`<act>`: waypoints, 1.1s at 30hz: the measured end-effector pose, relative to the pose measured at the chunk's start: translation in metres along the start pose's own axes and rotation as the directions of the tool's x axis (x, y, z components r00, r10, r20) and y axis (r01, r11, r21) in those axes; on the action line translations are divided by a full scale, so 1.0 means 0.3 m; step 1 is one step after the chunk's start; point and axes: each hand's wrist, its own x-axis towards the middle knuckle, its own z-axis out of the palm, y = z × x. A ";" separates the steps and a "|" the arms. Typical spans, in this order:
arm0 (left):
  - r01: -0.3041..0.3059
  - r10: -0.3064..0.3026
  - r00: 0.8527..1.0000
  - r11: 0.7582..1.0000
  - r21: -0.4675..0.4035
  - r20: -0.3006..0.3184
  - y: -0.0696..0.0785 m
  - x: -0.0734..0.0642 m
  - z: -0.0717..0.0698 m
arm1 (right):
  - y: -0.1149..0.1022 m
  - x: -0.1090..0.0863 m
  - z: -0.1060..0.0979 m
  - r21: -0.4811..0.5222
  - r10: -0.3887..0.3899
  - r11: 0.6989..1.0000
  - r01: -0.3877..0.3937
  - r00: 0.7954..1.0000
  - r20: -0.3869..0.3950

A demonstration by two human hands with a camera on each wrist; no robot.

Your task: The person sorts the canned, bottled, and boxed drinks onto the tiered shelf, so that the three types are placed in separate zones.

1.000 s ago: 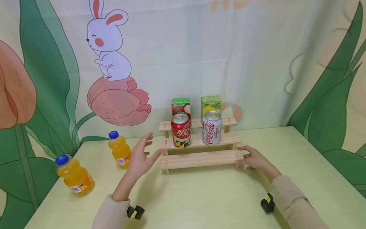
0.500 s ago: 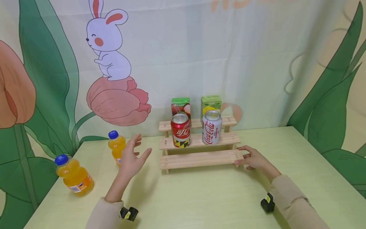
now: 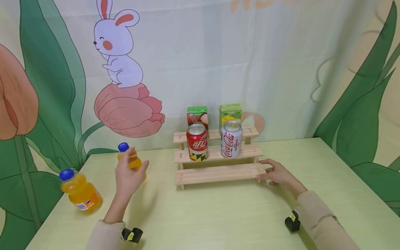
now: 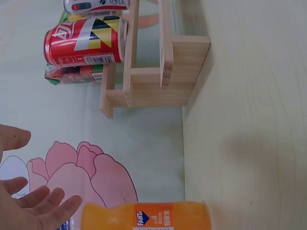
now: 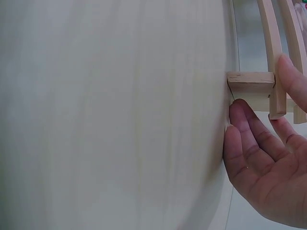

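A: What is the change on the desk (image 3: 218, 218)?

B: The left hand (image 3: 128, 177) leaves the left end of the three-step wooden rack (image 3: 214, 152) and comes to the Fanta bottle (image 4: 148, 215), which stands upright inside the desk's back left corner.

A: Does it already hold this bottle?

B: No — thumb and fingers are spread, without any grip. Whether one fingertip touches, I cannot tell.

A: And what does this mean for the work?

B: In my judgement, the attention passes from the rack to the bottle. The right hand (image 3: 278, 173) is unchanged: it grips the right end of the lowest shelf (image 3: 218, 173), probably for steadying. The red Coca-Cola can (image 3: 197, 143) and the white Coca-Cola can (image 3: 231, 140) also remain on the middle shelf (image 3: 250, 151).

A: What does one view show that another does not?

B: From the head, the left hand hides the bottle's label (image 4: 160, 215); the left wrist view shows it, with a blue Fanta mark. Only the head view includes the second orange-drink bottle (image 3: 81, 192), near the desk's left edge. The right wrist view shows the thumb (image 5: 291, 79) on the shelf board and curled fingers (image 5: 244, 148) beside the support leg (image 5: 250, 78) — from the head this is partly hidden.
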 end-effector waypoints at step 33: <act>0.253 -0.245 0.952 0.967 0.025 -0.185 -0.127 0.059 -0.010 | 0.003 0.003 0.004 0.006 0.019 1.000 -0.019 1.000 -0.015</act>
